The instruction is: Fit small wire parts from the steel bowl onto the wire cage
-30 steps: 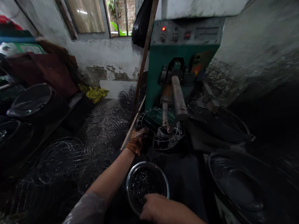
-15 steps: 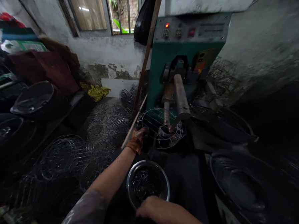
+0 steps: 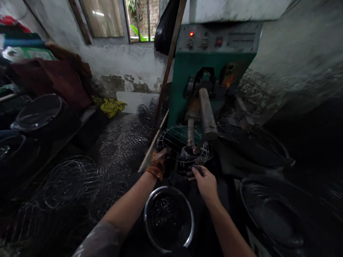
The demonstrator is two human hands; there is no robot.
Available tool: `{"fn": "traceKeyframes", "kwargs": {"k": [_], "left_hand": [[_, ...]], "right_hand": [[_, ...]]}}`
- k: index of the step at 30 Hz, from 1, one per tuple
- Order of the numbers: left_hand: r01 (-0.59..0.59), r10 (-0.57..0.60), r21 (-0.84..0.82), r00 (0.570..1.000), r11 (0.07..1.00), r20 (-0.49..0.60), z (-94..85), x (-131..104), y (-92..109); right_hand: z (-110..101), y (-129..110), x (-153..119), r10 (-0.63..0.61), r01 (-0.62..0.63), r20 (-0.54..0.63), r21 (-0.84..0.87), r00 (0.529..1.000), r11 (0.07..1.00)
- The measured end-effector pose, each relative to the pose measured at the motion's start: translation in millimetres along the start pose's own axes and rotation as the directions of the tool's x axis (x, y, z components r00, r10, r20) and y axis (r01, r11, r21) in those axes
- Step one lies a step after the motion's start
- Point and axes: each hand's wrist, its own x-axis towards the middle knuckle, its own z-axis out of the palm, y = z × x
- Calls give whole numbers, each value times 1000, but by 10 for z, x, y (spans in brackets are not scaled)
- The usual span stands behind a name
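Gloved left hand point(image 3: 158, 162) grips the wire rack's point(image 3: 180, 148) rim under the welder's electrode arms point(image 3: 206, 113), bare right hand point(image 3: 204, 179) pinches something small just in front, too dark to identify, and unprotected fingers near those electrodes risk a burn.

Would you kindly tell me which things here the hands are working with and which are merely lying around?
In hand: round wire grill, gloved left hand, bare right hand, green welding machine, steel bowl of small wire pieces.

Lying about: piled wire grills, yellow rag, black basins.
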Motion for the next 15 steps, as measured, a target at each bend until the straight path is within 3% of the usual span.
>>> {"fn": "traceKeyframes", "kwargs": {"k": [3,6,15], "left_hand": [[-12,13,13,999,1000,-47,58,-27,5],[-12,13,39,1000,999,-23,88,-26,-25],[47,-47,13,998,999,-46,150,-33,-3]], "right_hand": [[18,70,61,-15,15,1,-112,1000,994],[24,101,75,-12,13,5,-166,1000,986],[36,91,100,19,-19,-16,-30,1000,999]]}}
